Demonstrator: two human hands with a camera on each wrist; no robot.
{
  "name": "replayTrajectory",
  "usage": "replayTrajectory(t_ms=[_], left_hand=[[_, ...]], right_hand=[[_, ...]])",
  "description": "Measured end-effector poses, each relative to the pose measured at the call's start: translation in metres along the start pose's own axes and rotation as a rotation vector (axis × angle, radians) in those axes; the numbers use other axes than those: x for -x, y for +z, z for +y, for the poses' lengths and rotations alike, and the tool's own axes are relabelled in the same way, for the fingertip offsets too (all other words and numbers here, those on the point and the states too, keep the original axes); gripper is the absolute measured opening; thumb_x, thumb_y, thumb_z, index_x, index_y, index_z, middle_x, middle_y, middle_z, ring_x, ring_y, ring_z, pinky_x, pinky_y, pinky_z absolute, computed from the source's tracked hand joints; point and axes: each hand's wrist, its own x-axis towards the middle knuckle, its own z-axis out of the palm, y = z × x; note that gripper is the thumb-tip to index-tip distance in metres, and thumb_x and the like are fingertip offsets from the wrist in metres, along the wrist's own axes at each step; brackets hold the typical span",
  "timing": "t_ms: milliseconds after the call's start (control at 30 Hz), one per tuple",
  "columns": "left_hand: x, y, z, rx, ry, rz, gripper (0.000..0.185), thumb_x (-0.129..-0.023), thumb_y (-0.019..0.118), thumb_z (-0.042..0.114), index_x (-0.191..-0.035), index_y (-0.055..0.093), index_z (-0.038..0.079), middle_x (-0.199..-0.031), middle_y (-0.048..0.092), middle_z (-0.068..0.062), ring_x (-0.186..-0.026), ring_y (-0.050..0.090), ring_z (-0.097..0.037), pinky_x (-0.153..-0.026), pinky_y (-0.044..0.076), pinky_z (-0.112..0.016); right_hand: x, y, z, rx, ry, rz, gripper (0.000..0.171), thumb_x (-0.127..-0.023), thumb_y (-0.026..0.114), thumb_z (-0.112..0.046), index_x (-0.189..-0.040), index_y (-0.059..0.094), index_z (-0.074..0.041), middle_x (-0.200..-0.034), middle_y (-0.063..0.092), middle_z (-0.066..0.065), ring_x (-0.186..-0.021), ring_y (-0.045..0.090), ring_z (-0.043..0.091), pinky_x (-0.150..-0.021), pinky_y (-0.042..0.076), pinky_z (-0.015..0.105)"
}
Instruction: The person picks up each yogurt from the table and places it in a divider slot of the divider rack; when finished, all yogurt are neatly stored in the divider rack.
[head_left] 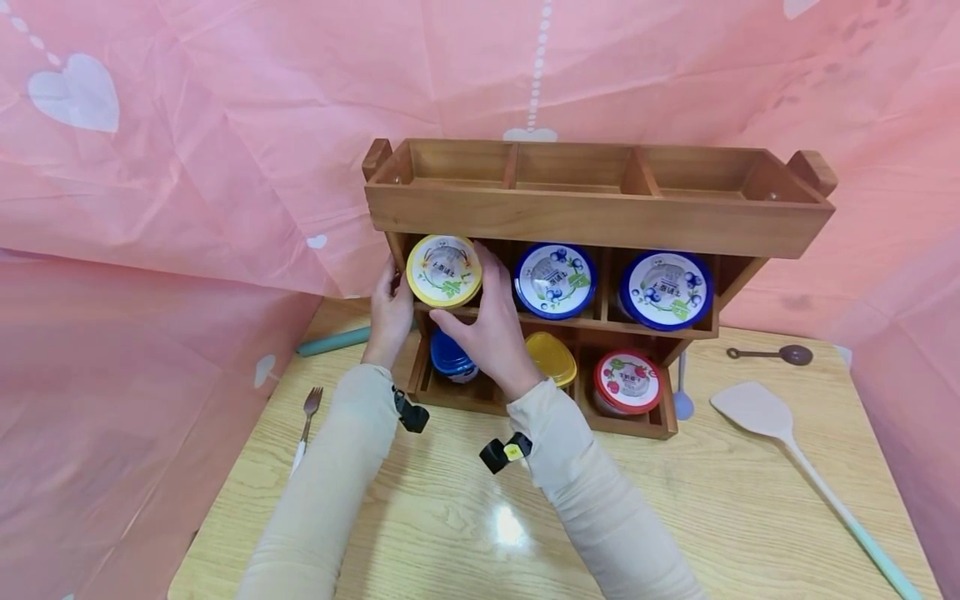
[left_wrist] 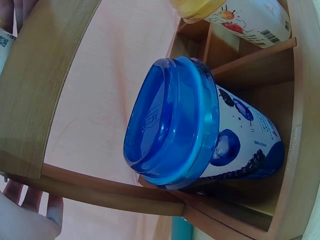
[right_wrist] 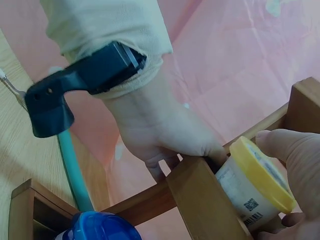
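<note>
My right hand (head_left: 495, 321) grips a white cup with a yellow lid (head_left: 444, 271), thumb and fingers around its sides. That cup stands in the left compartment of the middle tier of a wooden three-tier rack (head_left: 592, 221). At the rack's left side, my left hand (head_left: 392, 318) holds the wooden side, its fingers (right_wrist: 157, 171) reaching around the board. Beside the yellow-lidded cup are two blue-lidded cups with blueberry prints, the nearer one (head_left: 556, 281) in the middle compartment. Below, a blue-domed cup (left_wrist: 170, 125) sits in the bottom tier.
A yellow-domed cup (head_left: 551, 358) and a red-lidded cup (head_left: 627, 382) share the bottom tier. On the table lie a fork (head_left: 309, 417) at left, and a spatula (head_left: 757, 410), a brown spoon (head_left: 795, 355) and a blue-grey spoon (head_left: 682, 405) at right. Pink cloth hangs behind.
</note>
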Motion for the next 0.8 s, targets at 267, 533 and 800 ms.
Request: replayTrajectory(t_ms=[267, 533, 800], left_hand=[[0.003, 0.0, 0.008, -0.063, -0.046, -0.012, 0.052, -0.106, 0.042, 0.018, -0.156, 0.028, 0.014, -0.156, 0.038, -0.01, -0.137, 0.042, -0.028, -0.114, 0.039, -0.039], [0.02, -0.012, 0.006, -0.025, -0.047, -0.088, 0.054, -0.105, 0.046, 0.019, -0.156, 0.028, 0.015, -0.156, 0.038, -0.011, -0.141, 0.041, -0.026, -0.116, 0.035, -0.037], [0.057, -0.025, -0.025, 0.087, 0.002, -0.08, 0.052, -0.106, 0.043, 0.021, -0.156, 0.029, 0.018, -0.157, 0.039, -0.004, -0.142, 0.04, -0.02, -0.113, 0.04, -0.035]], right_hand=[[0.027, -0.011, -0.006, 0.021, 0.052, -0.046, 0.09, -0.086, 0.077, -0.034, -0.155, 0.022, -0.018, -0.16, 0.023, 0.006, -0.147, 0.026, 0.023, -0.119, 0.03, 0.045], [0.058, -0.024, -0.006, -0.056, 0.062, -0.051, 0.084, -0.087, 0.077, -0.031, -0.154, 0.028, -0.018, -0.159, 0.026, 0.003, -0.143, 0.034, 0.021, -0.117, 0.034, 0.041], [0.087, -0.035, 0.004, -0.136, 0.075, -0.029, 0.075, -0.089, 0.075, -0.023, -0.152, 0.034, -0.016, -0.154, 0.036, 0.003, -0.142, 0.038, 0.02, -0.117, 0.034, 0.044]])
